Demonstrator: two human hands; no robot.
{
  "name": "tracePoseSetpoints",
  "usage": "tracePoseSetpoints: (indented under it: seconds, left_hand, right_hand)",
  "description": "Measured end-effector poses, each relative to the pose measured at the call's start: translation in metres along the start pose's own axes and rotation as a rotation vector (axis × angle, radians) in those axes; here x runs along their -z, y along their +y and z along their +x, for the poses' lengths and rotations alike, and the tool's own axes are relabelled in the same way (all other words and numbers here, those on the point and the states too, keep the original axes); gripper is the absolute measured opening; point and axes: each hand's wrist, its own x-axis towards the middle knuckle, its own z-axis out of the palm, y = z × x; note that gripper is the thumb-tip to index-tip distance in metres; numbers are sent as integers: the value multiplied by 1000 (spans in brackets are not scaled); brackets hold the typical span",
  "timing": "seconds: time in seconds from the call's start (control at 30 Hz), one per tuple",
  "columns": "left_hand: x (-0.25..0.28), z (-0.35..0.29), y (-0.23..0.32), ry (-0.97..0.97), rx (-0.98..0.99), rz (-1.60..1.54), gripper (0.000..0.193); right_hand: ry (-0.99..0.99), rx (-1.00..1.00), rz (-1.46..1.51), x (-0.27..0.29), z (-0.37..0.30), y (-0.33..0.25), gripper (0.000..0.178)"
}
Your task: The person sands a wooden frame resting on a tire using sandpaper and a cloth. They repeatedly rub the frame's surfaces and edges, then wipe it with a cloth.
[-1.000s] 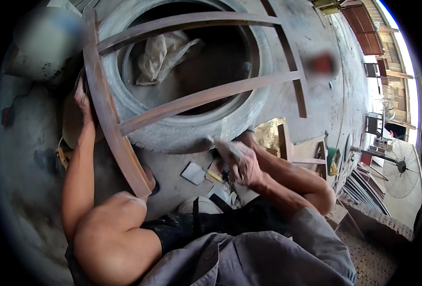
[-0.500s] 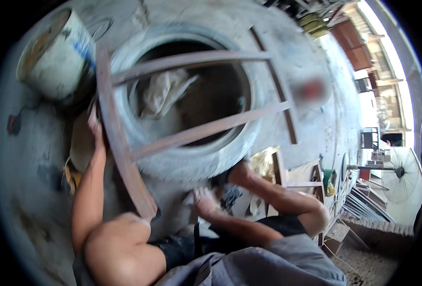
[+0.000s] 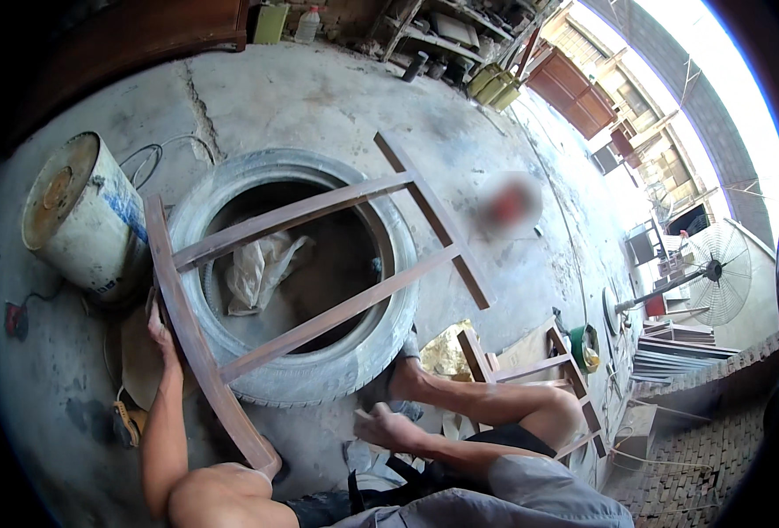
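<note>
A brown wooden frame (image 3: 203,356), with two long rails joined by two crossbars, lies across a large grey tyre (image 3: 323,374). Its near rail rests close to my left knee. My left hand (image 3: 162,333) grips the outer side of the left rail, its fingers partly hidden beside the wood. Between my legs, my right hand (image 3: 391,429) is raised just off the floor, closed, with the edge of a small grey sheet (image 3: 360,422) showing at its fingers. Inside the tyre lies a crumpled whitish plastic bag (image 3: 257,273).
A stained white bucket (image 3: 90,229) stands left of the tyre. A yellow-handled tool (image 3: 128,422) lies by my left forearm. Beyond my right leg are another wooden frame (image 3: 534,365), a green container (image 3: 585,345) and a standing fan (image 3: 715,269). Shelves (image 3: 442,35) stand at the back.
My right hand has gone from lying with spread fingers on the floor to closed and raised. My left hand stays at the rail. The view has tilted up, showing more of the background.
</note>
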Motion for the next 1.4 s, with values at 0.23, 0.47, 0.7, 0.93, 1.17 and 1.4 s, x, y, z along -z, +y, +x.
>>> tracePoseSetpoints:
  seconds: [0.23, 0.47, 0.7, 0.93, 1.17, 1.4]
  left_hand:
    - [-28, 61, 88, -181, 401, 37, 71]
    - [-46, 29, 128, -164, 167, 600, 93]
    - [-41, 31, 125, -170, 154, 628, 89]
    - [-32, 29, 122, -136, 123, 627, 87]
    - [-37, 29, 149, -157, 185, 604, 79]
    - [-36, 31, 112, -119, 151, 558, 80]
  right_hand:
    - [839, 253, -303, 218, -37, 44, 60]
    - [902, 453, -606, 254, 72, 14, 62]
    - [1013, 393, -623, 287, 86, 45, 53]
    - [941, 410, -483, 263, 86, 39, 47]
    - [1085, 470, -375, 224, 97, 8, 57]
    - [638, 474, -412, 218, 89, -13, 54]
